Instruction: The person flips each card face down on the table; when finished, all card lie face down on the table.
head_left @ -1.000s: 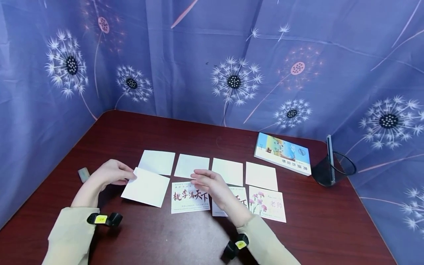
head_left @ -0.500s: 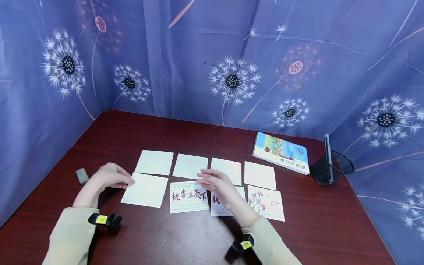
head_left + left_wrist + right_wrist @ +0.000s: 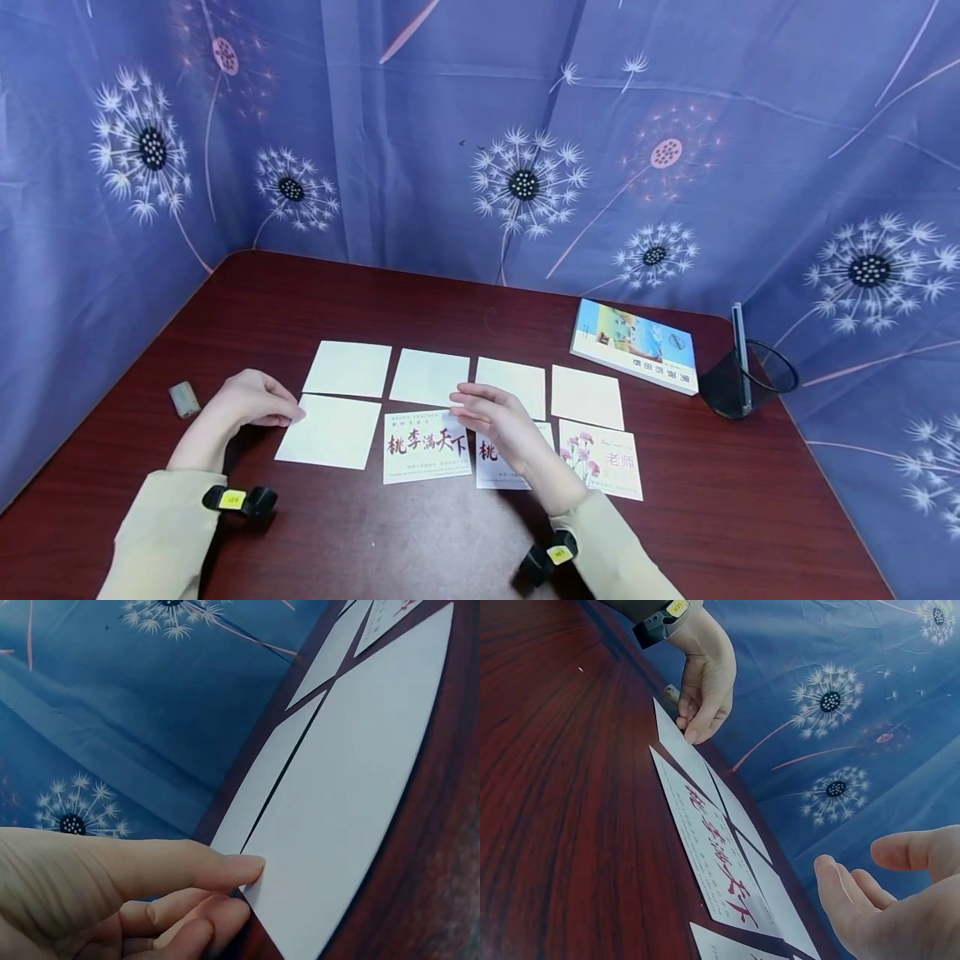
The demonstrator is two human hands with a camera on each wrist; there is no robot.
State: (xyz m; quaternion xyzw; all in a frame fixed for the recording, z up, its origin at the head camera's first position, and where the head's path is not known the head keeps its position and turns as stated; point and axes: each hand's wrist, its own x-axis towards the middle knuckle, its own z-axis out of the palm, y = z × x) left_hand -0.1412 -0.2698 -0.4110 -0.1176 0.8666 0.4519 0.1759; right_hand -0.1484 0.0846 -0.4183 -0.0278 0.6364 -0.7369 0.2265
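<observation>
Table (image 3: 375, 542), left hand (image 3: 251, 400) at blank card (image 3: 328, 431)

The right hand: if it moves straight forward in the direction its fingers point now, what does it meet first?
Its fingers point left, so the right hand would probably first pass over the red-lettered card, then reach the left hand. Its height above the cards is unclear.

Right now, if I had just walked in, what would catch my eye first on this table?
Probably the two rows of cards on the dark red table: four blank white ones behind, and in front a blank card, two cards with bold calligraphy and one with pink flowers. The left hand touches the blank front card's left edge, while the right hand hovers open over the middle. All around hangs a blue dandelion curtain.
</observation>
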